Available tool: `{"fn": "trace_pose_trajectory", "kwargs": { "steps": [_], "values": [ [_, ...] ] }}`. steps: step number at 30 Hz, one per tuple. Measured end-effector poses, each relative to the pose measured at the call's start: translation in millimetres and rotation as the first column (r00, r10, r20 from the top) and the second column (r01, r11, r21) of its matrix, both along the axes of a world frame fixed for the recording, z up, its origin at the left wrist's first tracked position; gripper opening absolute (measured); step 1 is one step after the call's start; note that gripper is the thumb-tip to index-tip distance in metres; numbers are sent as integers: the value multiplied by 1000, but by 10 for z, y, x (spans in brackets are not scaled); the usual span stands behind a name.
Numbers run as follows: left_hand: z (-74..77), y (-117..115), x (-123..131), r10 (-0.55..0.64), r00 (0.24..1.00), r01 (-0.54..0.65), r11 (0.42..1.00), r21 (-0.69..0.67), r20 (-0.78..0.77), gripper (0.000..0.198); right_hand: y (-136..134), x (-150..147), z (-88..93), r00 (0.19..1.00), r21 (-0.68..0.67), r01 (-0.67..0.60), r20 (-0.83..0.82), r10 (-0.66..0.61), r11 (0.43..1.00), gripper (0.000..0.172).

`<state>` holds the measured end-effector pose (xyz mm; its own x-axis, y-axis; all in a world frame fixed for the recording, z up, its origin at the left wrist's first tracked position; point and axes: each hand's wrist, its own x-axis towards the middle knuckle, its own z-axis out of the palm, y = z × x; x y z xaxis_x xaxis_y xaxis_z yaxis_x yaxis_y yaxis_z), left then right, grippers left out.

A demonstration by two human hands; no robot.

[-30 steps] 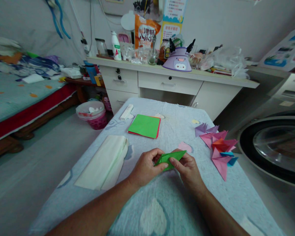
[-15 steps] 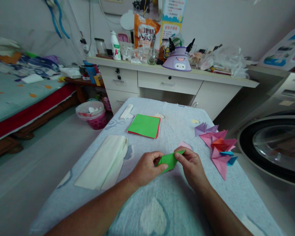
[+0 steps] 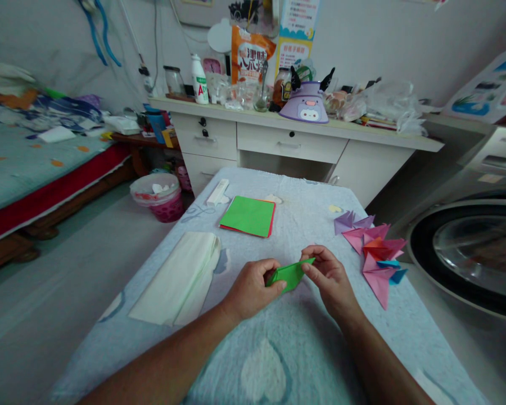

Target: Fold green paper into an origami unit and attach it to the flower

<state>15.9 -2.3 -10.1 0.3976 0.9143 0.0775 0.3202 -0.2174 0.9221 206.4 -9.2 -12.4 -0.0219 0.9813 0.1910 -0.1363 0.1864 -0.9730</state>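
Green folded paper (image 3: pixel 289 275) is pinched between both hands just over the surface (image 3: pixel 278 349). The left hand (image 3: pixel 251 288) clamps its 9 o'clock end, thumb on top, and the right hand (image 3: pixel 329 278) closes its fingertips on the 3 o'clock tip. The long axis runs from 8 to 2 o'clock, with both hands equally near. A green sheet stack (image 3: pixel 248 215) lies at 12 o'clock, coloured folded pieces (image 3: pixel 375 253) at 2 and a white cloth (image 3: pixel 181 278) at 9. Further out are a bed (image 3: pixel 34 163) and a washing machine (image 3: pixel 468 253).

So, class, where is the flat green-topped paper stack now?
Head view: the paper stack lies mid-table, beyond the green folded piece, white stick to its left, folded paper shapes to its right.
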Motion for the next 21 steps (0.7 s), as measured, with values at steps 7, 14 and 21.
{"fn": "trace_pose_trajectory", "kwargs": {
  "steps": [7,14,21],
  "values": [
    [17,38,-72,102,991,-107,992,67,86,17,25,52,-18,993,-23,-2,118,5,1000,16],
    [113,63,-156,284,897,-299,954,-9,338,56,25,44,-67,988,-83,-66,133,76,994,22],
    [33,74,-75,272,750,-97,947,-306,603,32,-68,-64,-13,934,-70,-140,323,155,988,22]
  ]
}}
